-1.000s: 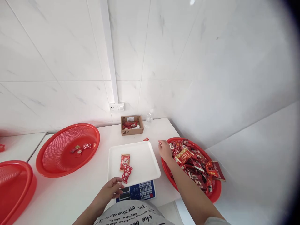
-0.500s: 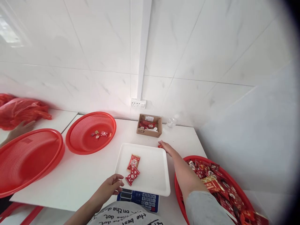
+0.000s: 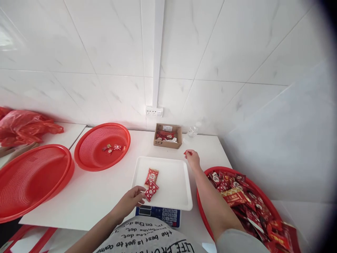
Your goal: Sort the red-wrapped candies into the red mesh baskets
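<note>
My left hand [image 3: 133, 197] is over the left front edge of a white tray [image 3: 173, 182], fingers loosely curved and apart. Its fingertips reach the left end of a red, white-dotted candy packet [image 3: 151, 191]; I cannot tell whether they touch it. A red and gold packet [image 3: 152, 176] lies just behind, on the tray. The tray rests on a blue digital scale [image 3: 168, 215]. Beyond the tray's back right corner, my right hand [image 3: 193, 160] is closed, pinching a small red packet [image 3: 185, 153], mostly hidden by the fingers.
A red basin [image 3: 201, 207] full of packets stands at right. A cardboard box [image 3: 167, 143] of packets and a clear plastic item [image 3: 192, 131] sit by the wall. Two red sieve baskets [image 3: 86, 160] are left, near red plastic bags [image 3: 28, 126] and another person's hand.
My left hand has moved right and forward to the dotted packet. My right hand has lifted slightly away from the tray's back corner with the small red packet. The view has shifted a little.
</note>
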Demonstrator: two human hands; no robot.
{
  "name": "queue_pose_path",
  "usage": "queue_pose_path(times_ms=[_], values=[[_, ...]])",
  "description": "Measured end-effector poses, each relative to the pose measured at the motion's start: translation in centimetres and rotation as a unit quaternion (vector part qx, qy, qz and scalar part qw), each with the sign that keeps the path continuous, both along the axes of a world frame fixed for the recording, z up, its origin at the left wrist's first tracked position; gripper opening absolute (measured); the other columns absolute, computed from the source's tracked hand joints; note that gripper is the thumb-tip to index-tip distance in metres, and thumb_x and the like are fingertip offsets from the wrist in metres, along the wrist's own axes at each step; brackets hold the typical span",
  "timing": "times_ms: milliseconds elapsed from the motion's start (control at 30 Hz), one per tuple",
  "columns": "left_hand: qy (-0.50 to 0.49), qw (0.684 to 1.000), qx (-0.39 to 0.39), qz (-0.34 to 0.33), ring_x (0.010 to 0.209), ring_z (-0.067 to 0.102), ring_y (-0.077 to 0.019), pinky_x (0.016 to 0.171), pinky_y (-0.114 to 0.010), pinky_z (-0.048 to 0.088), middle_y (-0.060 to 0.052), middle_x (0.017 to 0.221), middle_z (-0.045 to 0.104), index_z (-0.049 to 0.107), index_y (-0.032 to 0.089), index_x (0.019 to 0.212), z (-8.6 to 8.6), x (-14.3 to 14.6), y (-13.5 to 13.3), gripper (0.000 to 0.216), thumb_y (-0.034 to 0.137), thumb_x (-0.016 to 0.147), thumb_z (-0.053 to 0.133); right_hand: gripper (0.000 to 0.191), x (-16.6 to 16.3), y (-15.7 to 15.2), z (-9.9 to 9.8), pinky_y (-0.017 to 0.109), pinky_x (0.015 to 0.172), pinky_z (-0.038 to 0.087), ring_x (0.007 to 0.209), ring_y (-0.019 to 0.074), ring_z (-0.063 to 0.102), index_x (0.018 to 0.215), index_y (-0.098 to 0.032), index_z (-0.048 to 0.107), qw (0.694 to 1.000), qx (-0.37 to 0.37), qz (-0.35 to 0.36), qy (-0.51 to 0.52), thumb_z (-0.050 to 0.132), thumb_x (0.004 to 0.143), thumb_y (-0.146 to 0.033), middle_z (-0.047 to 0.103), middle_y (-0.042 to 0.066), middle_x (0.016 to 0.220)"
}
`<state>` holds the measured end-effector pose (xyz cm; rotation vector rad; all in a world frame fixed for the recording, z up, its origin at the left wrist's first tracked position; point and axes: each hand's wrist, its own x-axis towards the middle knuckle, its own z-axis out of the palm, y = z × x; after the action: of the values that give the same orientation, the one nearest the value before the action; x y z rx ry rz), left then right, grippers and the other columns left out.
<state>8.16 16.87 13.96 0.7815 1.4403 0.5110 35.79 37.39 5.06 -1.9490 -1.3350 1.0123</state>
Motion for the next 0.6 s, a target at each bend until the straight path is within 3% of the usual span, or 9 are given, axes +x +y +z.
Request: queue_pose_path(times_ms=[100,200,267,367,500,600], values=[[-0.018,0.998,0.042,-0.033,0.082,0.057,-0.0169,0.076,-0.032,0.043,-0.004,0.090,0.061,0.053,0.019,0.100,-0.1,0.6,0.3,0.037,0.048,0.077,0.050,0.030,-1.8,-4.8,2.9,0.026,0.071,0.048,0.074,0.0141,0.063,0.101,-0.018,0.057,0.993,0.039,0.037,0.106,0.044,0.078,-0.033,0.065,0.005,0.090],[-0.050,0.992,0.075,-0.087,0.080,0.057,-0.0162,0.075,-0.032,0.044,-0.005,0.092,0.059,0.053,0.019,0.102,-0.7,1.4,0.2,0.040,0.051,0.079,0.047,0.024,-4.4,-11.8,4.7,0.031,0.072,0.049,0.067,0.0139,0.061,0.095,-0.018,0.057,0.965,0.022,0.160,0.207,0.051,0.075,-0.030,0.063,0.001,0.073],[-0.074,0.984,0.098,-0.127,0.079,0.057,-0.0160,0.075,-0.033,0.044,-0.005,0.093,0.059,0.051,0.019,0.106,-1.3,2.0,0.1,0.042,0.051,0.079,0.048,0.023,-6.4,-16.1,5.3,0.031,0.069,0.049,0.065,0.0132,0.060,0.096,-0.019,0.057,0.950,-0.002,0.206,0.237,0.052,0.075,-0.027,0.063,0.001,0.075],[-0.076,0.974,0.142,-0.157,0.080,0.057,-0.0172,0.075,-0.033,0.044,-0.004,0.088,0.060,0.052,0.019,0.106,-1.9,2.7,0.0,0.039,0.047,0.078,0.053,0.023,-8.6,-20.1,5.6,0.030,0.067,0.050,0.070,0.0130,0.060,0.097,-0.021,0.057,0.944,0.010,0.189,0.269,0.051,0.075,-0.024,0.062,0.004,0.095],[-0.070,0.977,0.138,-0.144,0.074,0.057,-0.0166,0.071,-0.032,0.045,-0.003,0.080,0.061,0.054,0.018,0.093,-1.4,3.1,0.3,0.030,0.043,0.077,0.053,0.028,-9.3,-21.5,6.6,0.031,0.068,0.049,0.070,0.0143,0.059,0.104,-0.022,0.054,0.947,0.015,0.148,0.286,0.052,0.076,-0.027,0.063,0.003,0.087],[-0.068,0.979,0.141,-0.132,0.071,0.057,-0.0157,0.069,-0.032,0.046,-0.001,0.074,0.059,0.054,0.018,0.083,-0.4,3.3,0.5,0.026,0.043,0.078,0.051,0.036,-8.8,-21.9,7.5,0.029,0.062,0.047,0.063,0.0130,0.056,0.111,-0.022,0.051,0.967,0.033,0.099,0.234,0.053,0.077,-0.033,0.062,0.002,0.083]])
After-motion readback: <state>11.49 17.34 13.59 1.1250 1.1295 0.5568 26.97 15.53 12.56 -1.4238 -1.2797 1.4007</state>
